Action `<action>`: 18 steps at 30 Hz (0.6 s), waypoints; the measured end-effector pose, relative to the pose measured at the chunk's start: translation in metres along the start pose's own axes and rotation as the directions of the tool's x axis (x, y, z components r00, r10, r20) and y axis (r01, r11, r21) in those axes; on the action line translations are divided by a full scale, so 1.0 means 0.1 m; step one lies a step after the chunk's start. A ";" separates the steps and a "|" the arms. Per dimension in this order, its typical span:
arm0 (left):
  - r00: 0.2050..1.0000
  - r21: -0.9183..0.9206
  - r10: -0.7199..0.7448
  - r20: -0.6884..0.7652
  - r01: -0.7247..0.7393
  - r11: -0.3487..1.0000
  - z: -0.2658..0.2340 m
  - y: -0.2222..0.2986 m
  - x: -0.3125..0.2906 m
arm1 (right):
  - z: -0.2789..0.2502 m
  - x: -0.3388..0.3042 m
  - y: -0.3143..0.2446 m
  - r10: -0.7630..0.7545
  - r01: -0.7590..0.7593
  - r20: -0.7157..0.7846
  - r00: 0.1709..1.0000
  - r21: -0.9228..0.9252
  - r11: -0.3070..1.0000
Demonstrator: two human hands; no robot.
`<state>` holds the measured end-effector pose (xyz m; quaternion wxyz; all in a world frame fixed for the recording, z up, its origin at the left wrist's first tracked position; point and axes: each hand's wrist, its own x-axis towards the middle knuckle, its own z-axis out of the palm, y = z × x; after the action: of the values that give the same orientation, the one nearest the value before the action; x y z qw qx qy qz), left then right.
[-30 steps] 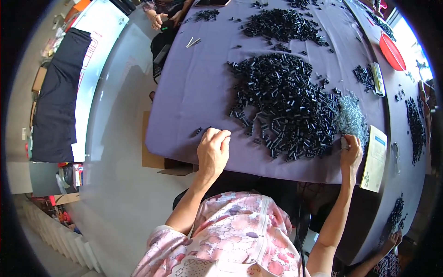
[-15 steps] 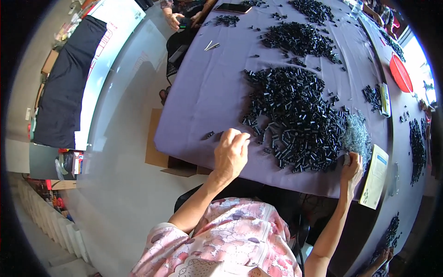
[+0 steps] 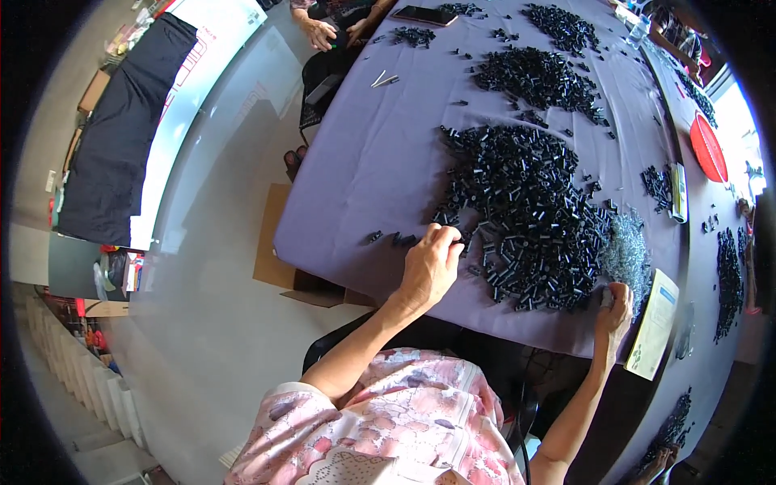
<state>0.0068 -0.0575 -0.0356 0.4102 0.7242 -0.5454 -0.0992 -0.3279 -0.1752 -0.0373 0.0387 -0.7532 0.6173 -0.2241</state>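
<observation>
A large pile of small black cylindrical pieces (image 3: 525,210) covers the near part of the purple-grey tablecloth (image 3: 356,162). At the pile's lower left edge is my left hand (image 3: 430,271), its fingers closed in a pinch. Whatever sits between those fingertips is too small to make out. Several loose black pieces (image 3: 398,239) lie just left of this hand. My right hand (image 3: 614,319) rests at the near end of a heap of small clear, shiny pieces (image 3: 627,250). Thumb and fingers are pressed together there, and their contents are hidden.
A pale booklet (image 3: 653,323) lies right of my right hand. More black heaps (image 3: 537,77) spread farther back, with a phone (image 3: 426,15) at the far edge. A red basket (image 3: 708,147) stands at right. Another person's hand (image 3: 320,34) shows at the far left corner.
My left hand has moved right to the black pile's edge. More loose black pieces now show to its left. My right hand stays by the clear heap. The whole view has shifted slightly.
</observation>
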 end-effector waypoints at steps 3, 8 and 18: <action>1.000 0.002 0.002 -0.013 -0.002 1.000 0.00 0.00 -0.02 | -0.06 0.01 -0.06 -0.045 0.045 0.001 0.999 0.047 0.998; 1.000 -0.006 0.008 -0.021 -0.008 1.000 0.00 0.01 -0.03 | -0.04 0.01 -0.01 0.066 -0.075 0.072 0.995 0.124 0.989; 1.000 0.003 0.014 -0.026 -0.014 1.000 0.01 0.00 -0.06 | -0.13 0.01 -0.13 0.018 -0.029 0.074 0.997 0.152 0.988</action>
<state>0.0037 -0.0529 -0.0378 0.4169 0.7220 -0.5454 -0.0862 -0.3208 -0.1700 -0.0210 0.1214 -0.7484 0.6051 -0.2427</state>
